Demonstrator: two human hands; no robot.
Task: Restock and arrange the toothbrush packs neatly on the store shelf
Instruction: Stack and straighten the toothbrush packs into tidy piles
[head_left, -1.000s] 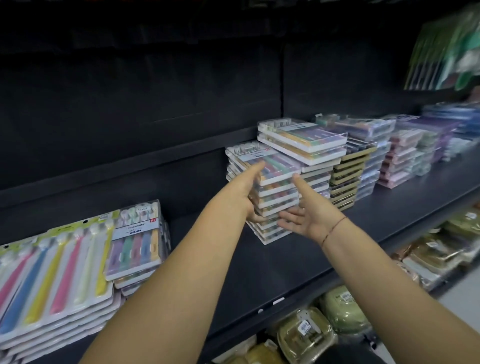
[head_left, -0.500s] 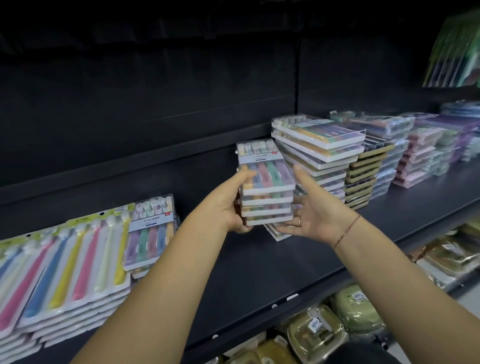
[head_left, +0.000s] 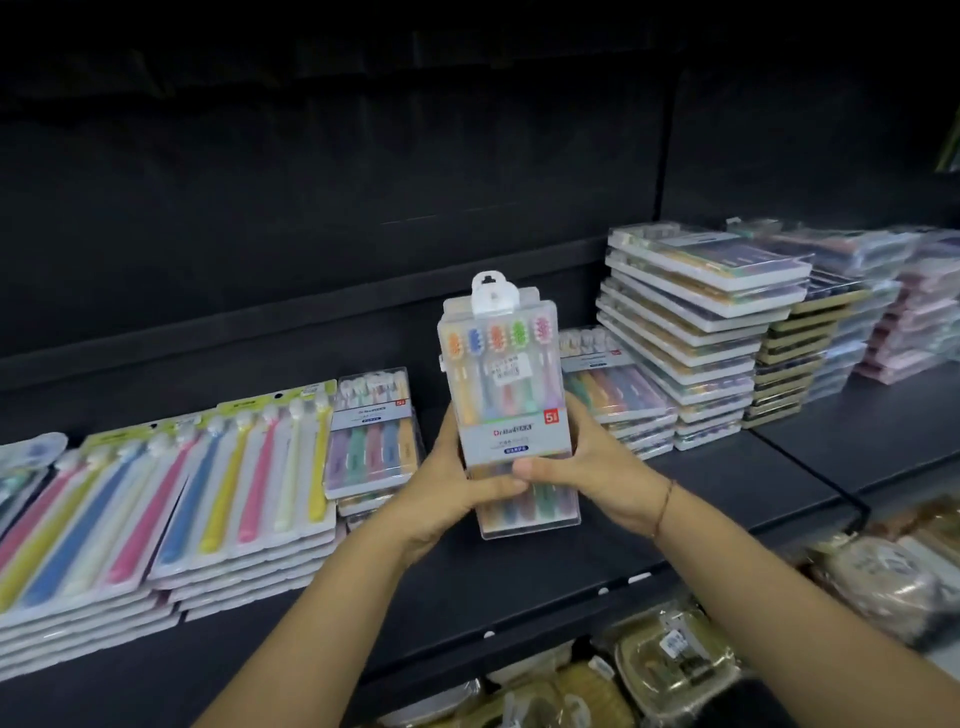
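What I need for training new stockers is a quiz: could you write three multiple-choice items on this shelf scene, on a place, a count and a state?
1. The held pack is: A) on the tall stack B) between two low stacks C) on the lower shelf
2. Brush heads showing in it: A) three B) five C) eight
3. The hands: A) both grip it B) only the left grips C) both empty

1 B: the held pack stands between the left low stack and the right low stack.
2 B: five coloured heads in a row.
3 A: left hand and right hand wrap its lower half.
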